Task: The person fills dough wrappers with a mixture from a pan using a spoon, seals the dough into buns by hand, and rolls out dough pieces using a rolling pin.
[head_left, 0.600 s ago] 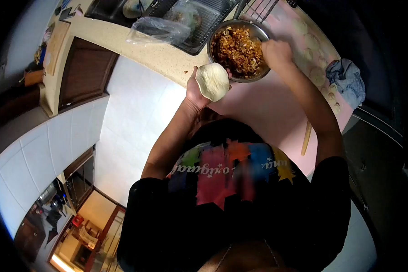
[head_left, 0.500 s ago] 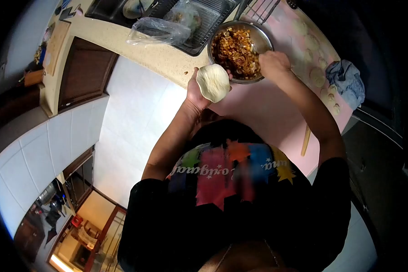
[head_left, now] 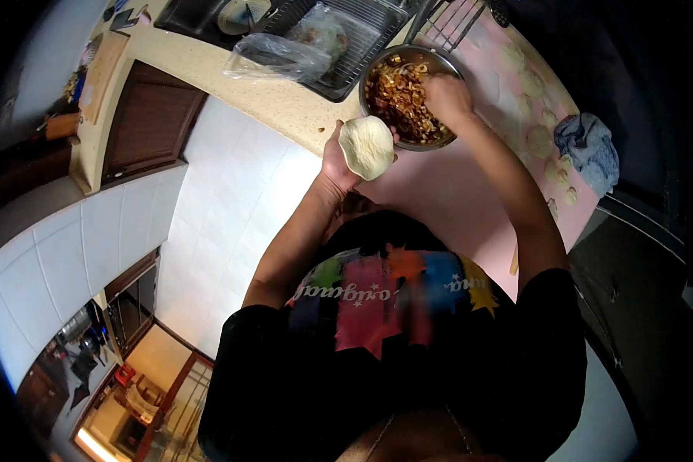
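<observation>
A round, pale dough wrapper [head_left: 367, 148] lies across the palm of my left hand [head_left: 336, 163], whose fingers curl up around its edge. Just beyond it stands a metal bowl [head_left: 448, 140] of chopped brown filling [head_left: 399, 98]. My right hand [head_left: 448, 98] is over the bowl's right side, closed, with its fingertips down at the filling. Whatever it grips is hidden behind the hand.
A pink mat [head_left: 470, 192] bears flattened dough rounds [head_left: 540, 140], small dough pieces [head_left: 570, 196], a partly covered wooden stick [head_left: 514, 260] and a bluish cloth [head_left: 587, 154]. A black dish rack [head_left: 369, 42] and plastic bag [head_left: 277, 58] sit left of the bowl.
My right hand has moved from the bowl's right rim further in over the filling. My left hand still holds the dough wrapper in nearly the same place.
</observation>
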`<state>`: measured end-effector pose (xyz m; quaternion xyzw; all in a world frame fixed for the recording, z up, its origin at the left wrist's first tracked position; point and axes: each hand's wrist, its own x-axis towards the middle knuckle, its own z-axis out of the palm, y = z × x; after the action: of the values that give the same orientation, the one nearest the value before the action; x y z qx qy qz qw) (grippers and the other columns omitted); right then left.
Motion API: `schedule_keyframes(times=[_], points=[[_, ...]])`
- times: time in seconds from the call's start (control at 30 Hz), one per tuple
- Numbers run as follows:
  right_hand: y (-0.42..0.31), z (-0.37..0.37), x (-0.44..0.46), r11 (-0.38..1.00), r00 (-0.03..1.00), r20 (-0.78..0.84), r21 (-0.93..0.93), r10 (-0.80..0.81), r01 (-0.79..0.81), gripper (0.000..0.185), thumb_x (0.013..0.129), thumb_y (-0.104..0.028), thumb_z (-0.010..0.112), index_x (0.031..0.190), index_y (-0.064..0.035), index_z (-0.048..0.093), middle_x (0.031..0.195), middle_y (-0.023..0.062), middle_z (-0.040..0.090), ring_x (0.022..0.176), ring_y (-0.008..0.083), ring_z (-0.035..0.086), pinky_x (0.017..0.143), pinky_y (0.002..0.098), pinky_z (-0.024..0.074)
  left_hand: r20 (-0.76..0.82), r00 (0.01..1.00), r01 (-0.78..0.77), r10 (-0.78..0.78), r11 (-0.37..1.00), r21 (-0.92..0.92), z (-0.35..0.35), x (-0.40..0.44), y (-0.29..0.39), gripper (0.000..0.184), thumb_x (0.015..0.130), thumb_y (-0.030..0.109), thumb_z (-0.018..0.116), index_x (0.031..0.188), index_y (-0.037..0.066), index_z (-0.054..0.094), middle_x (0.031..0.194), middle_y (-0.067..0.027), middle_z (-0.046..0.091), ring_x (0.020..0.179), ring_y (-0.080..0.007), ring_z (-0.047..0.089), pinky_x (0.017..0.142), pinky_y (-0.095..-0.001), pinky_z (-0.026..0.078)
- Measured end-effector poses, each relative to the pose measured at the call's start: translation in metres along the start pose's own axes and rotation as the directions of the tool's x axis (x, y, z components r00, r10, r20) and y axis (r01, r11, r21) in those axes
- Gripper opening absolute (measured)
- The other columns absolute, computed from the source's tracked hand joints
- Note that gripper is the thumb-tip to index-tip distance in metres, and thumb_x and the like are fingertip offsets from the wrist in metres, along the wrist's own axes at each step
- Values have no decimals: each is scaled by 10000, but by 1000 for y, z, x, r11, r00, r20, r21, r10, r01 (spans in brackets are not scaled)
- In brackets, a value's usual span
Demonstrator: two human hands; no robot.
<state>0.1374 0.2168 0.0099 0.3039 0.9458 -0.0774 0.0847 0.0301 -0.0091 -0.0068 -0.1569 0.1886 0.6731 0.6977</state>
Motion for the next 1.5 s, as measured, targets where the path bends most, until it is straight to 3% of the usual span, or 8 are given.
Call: schedule_keyframes(times=[0.23, 0.33, 0.5, 0.57, 0.77, 1.1, 1.23, 1.5], points=[[-11, -25, -50, 879, 876, -76, -27, -476, 475, 306, 845, -40, 514, 1137, -32, 602, 865, 174, 674, 788, 330, 672, 697, 439, 540, -9, 1000, 16, -17, 995, -98, 4, -2, -1, 809, 937, 637, 60, 1360, 43, 410, 1269, -252, 527, 1153, -404, 531, 981, -557, 406], [-12, -48, -41, 984, 996, -7, -156, -88, 86, 274, 828, -43, 526, 1084, -38, 625, 832, 152, 688, 731, 329, 679, 648, 437, 551, -12, 1000, 24, -26, 994, -108, 3, -3, -2, 803, 938, 638, 63, 1363, 51, 410, 1271, -250, 527, 1158, -403, 529, 988, -557, 400], [-25, -42, -16, 982, 980, -86, -87, -177, 169, 213, 770, -26, 556, 958, -46, 654, 851, 149, 684, 757, 319, 679, 662, 437, 549, -7, 1000, 27, -28, 993, -115, 2, -1, -1, 798, 938, 639, 66, 1370, 60, 406, 1275, -248, 525, 1159, -406, 530, 992, -560, 395], [-32, -42, -37, 891, 895, -22, -112, -445, 440, 294, 746, -18, 542, 1014, -60, 656, 892, 138, 662, 777, 299, 668, 637, 417, 534, -20, 999, 23, -25, 995, -98, 4, -2, -1, 792, 942, 631, 64, 1370, 59, 406, 1276, -246, 526, 1157, -408, 532, 986, -563, 400], [-12, -33, -86, 904, 908, 27, -82, -419, 419, 172, 722, -55, 575, 880, -12, 629, 883, 156, 678, 774, 282, 679, 650, 399, 549, -26, 999, 24, -25, 998, -50, 0, -1, 0, 786, 946, 620, 53, 1375, 57, 395, 1271, -243, 530, 1156, -405, 533, 972, -565, 410], [15, -34, -41, 993, 986, -147, -81, 78, -90, 143, 807, -94, 563, 827, -59, 700, 767, 143, 690, 704, 341, 686, 663, 467, 543, -50, 999, 11, -14, 998, -54, 6, -4, -3, 788, 945, 621, 47, 1387, 62, 381, 1272, -233, 533, 1164, -400, 527, 974, -562, 408], [12, -28, -46, 992, 987, 141, -112, 80, -65, 163, 784, -131, 594, 876, -58, 707, 824, 181, 686, 764, 354, 676, 690, 457, 539, -38, 999, 10, -12, 999, -45, 9, -5, -1, 787, 943, 622, 44, 1389, 69, 384, 1269, -233, 534, 1162, -401, 528, 970, -557, 412], [19, -3, -49, 959, 979, 192, 256, 71, -120, 162, 781, -89, 567, 863, -27, 692, 839, 181, 685, 781, 289, 678, 696, 398, 525, 13, 1000, 19, -18, 999, -37, -1, -2, -2, 811, 939, 626, 59, 1397, 33, 369, 1324, -242, 489, 1221, -391, 489, 1044, -549, 351]])
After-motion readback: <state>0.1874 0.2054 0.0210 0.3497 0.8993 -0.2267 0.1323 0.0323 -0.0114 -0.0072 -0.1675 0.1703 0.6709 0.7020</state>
